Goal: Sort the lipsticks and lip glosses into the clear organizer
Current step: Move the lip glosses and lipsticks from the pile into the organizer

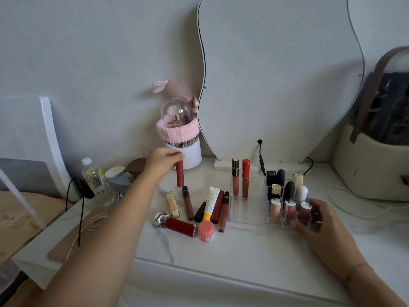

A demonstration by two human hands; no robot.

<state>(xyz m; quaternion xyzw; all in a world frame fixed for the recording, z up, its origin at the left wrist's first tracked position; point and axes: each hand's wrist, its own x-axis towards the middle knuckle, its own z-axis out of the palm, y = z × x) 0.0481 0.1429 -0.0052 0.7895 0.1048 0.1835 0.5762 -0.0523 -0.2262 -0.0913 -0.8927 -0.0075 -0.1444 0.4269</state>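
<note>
My left hand (162, 161) pinches the top of a dark red lip gloss tube (180, 176), which hangs upright above the white tabletop. My right hand (322, 220) grips the front right corner of the clear organizer (245, 214). Two lip glosses (240, 178) stand in its left section. Several lipsticks (287, 196) fill the small compartments on its right. To the left of the organizer, a loose pile (205, 207) of glosses, tubes and lipsticks lies flat, with a red lipstick with a silver cap (177, 224) and a pink jar (207, 231) at its front.
A white brush holder with a pink headband (183, 142) stands behind my left hand. A wavy mirror (276, 74) leans on the wall. A water bottle (95, 180) and cables sit at the left, and a beige bag (371, 165) stands at the right.
</note>
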